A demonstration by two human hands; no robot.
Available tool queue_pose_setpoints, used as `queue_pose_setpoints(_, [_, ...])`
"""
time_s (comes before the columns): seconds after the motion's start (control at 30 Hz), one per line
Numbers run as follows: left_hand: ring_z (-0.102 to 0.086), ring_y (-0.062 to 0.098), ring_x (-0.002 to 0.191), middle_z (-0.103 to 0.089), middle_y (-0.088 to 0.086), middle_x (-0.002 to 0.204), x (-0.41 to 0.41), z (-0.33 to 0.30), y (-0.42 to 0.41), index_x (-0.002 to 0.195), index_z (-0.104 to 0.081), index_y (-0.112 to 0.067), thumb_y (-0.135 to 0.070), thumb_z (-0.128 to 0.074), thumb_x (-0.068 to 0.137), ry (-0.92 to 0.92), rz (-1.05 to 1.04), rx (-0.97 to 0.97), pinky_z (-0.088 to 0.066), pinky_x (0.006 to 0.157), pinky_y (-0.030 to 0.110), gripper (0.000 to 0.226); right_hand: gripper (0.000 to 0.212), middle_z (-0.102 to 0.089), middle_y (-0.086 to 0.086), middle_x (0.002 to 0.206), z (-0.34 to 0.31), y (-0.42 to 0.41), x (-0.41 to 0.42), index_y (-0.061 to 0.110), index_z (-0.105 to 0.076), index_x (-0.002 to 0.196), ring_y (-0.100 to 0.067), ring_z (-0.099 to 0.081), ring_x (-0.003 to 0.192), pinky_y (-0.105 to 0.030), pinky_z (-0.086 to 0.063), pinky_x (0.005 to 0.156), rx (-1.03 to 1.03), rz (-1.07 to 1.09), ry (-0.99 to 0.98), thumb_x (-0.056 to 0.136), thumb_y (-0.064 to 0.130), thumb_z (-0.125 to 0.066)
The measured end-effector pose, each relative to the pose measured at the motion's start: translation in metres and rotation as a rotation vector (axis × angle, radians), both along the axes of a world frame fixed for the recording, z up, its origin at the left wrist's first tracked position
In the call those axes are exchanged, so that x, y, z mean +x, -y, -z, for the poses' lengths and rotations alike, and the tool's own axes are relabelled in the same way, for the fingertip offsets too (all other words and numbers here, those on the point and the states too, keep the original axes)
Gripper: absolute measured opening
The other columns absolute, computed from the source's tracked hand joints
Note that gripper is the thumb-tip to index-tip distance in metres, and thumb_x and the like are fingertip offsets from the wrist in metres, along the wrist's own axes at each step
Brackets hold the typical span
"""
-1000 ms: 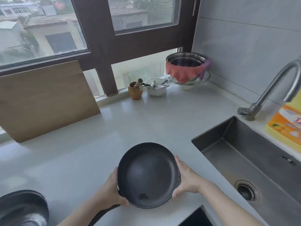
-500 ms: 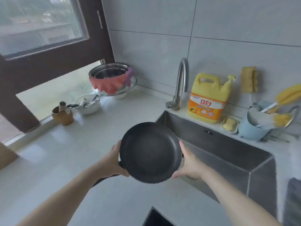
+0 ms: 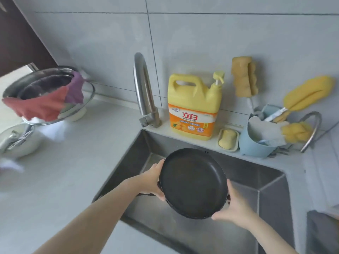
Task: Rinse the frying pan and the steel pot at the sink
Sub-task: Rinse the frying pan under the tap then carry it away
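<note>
I hold a black frying pan (image 3: 192, 183) level above the steel sink (image 3: 256, 180), its inside facing up. My left hand (image 3: 152, 180) grips the pan's left rim, with the dark handle poking out beneath it. My right hand (image 3: 233, 208) clasps the right rim. The curved steel faucet (image 3: 142, 88) stands at the sink's back left corner, with no water running. The steel pot is out of view.
A yellow dish soap jug (image 3: 194, 109), a soap dish (image 3: 228, 139) and a blue holder with brushes (image 3: 256, 142) line the ledge behind the sink. Stacked steel bowls with a red cloth (image 3: 44, 94) and a white bowl (image 3: 16, 142) sit on the left counter.
Both hands have carried the pan from the counter rightwards to above the sink. The view has swung right, away from the window and the cutting board.
</note>
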State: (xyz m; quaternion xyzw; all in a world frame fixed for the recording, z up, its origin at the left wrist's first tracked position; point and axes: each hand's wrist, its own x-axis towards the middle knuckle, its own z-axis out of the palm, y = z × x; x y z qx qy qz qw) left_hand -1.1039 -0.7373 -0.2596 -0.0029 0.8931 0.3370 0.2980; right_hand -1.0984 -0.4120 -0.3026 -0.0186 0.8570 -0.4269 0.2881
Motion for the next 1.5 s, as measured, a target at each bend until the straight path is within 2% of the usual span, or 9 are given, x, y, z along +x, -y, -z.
queue_pose_setpoints(0.27, [-0.062,0.018,0.097,-0.026,-0.011,0.14,-0.027,0.078,-0.011,0.144,0.011,-0.054,-0.015,-0.086,0.061,0.13,0.036,-0.035,-0.054,0.091,0.041,0.133,0.148,-0.03,0.026,0.143,0.075,0.001,0.008,0.056,0.001,0.146,-0.002,-0.035,0.129,-0.032,-0.041,0.104,-0.065,0.14,-0.098,0.035,0.036,-0.094])
queue_pose_setpoints(0.37, [-0.062,0.017,0.092,-0.027,-0.012,0.141,-0.029,0.106,-0.005,0.146,0.014,-0.052,-0.011,-0.084,0.064,0.194,0.039,-0.06,-0.052,0.092,0.04,0.135,0.145,-0.029,0.035,0.135,0.103,0.009,0.012,0.057,0.0,0.144,0.015,-0.033,0.122,-0.006,-0.04,0.087,-0.074,0.152,-0.097,0.037,0.032,-0.094])
queue_pose_setpoints(0.7, [-0.051,0.016,0.096,-0.014,-0.01,0.15,-0.017,0.178,0.003,0.151,0.024,-0.032,-0.008,-0.081,0.067,0.272,0.007,-0.112,-0.046,0.099,0.033,0.137,0.156,-0.018,0.014,0.15,0.176,0.027,0.021,0.031,0.009,0.152,-0.004,-0.032,0.137,-0.028,-0.042,0.106,0.028,0.137,-0.03,0.034,0.049,-0.092])
queue_pose_setpoints(0.8, [-0.055,0.018,0.095,-0.016,-0.009,0.151,-0.015,0.187,0.012,0.15,0.023,-0.036,-0.012,-0.084,0.063,0.249,0.002,-0.1,-0.048,0.098,0.036,0.139,0.16,-0.016,0.014,0.148,0.177,0.032,0.016,0.022,0.012,0.153,0.024,-0.031,0.116,-0.002,-0.036,0.087,0.02,0.149,-0.037,0.035,0.043,-0.095])
queue_pose_setpoints(0.9, [-0.051,0.022,0.124,-0.015,-0.004,0.157,-0.02,0.175,0.017,0.153,0.014,-0.034,-0.02,-0.086,0.066,0.25,-0.025,-0.084,-0.045,0.104,0.035,0.133,0.161,-0.017,0.013,0.151,0.179,0.034,0.016,0.021,0.011,0.154,0.02,-0.028,0.124,-0.005,-0.035,0.091,0.029,0.131,-0.04,0.034,0.045,-0.094])
queue_pose_setpoints(1.13, [-0.045,0.013,0.124,-0.033,0.003,0.145,-0.077,0.065,0.025,0.154,-0.021,-0.015,-0.033,-0.066,0.091,-0.678,-0.713,0.022,-0.037,0.106,0.028,0.08,0.151,-0.023,-0.003,0.156,0.177,0.039,0.015,0.038,0.0,0.151,-0.01,-0.033,0.133,-0.026,-0.039,0.103,0.03,0.151,-0.078,0.03,0.062,-0.087])
queue_pose_setpoints(1.23, [-0.039,0.02,0.133,-0.036,0.009,0.146,-0.117,0.03,0.038,0.149,-0.029,-0.009,-0.043,-0.052,0.097,-0.697,-0.899,0.116,-0.035,0.111,0.039,0.066,0.151,-0.012,0.001,0.159,0.169,0.041,0.013,0.042,0.014,0.148,-0.014,-0.028,0.139,-0.025,-0.034,0.108,-0.016,0.151,-0.017,0.038,0.053,-0.089])
queue_pose_setpoints(1.37, [-0.043,0.022,0.076,-0.048,0.0,0.076,-0.149,0.015,0.053,0.089,-0.049,-0.004,-0.031,-0.05,0.097,-0.662,-0.962,0.08,-0.035,0.061,0.034,0.028,0.158,-0.016,-0.001,0.157,0.172,0.041,0.012,0.017,0.017,0.152,-0.001,-0.038,0.116,-0.007,-0.034,0.082,0.073,0.132,0.026,0.042,0.032,-0.095])
queue_pose_setpoints(1.5, [-0.03,0.022,0.064,-0.035,-0.002,0.063,-0.151,0.02,0.059,0.078,-0.04,-0.007,-0.015,-0.042,0.093,-0.68,-0.924,0.049,-0.025,0.057,0.034,0.017,0.157,-0.019,0.004,0.154,0.168,0.041,0.014,0.022,0.016,0.153,0.003,-0.05,0.09,-0.004,-0.039,0.07,0.131,0.101,0.034,0.043,0.038,-0.094])
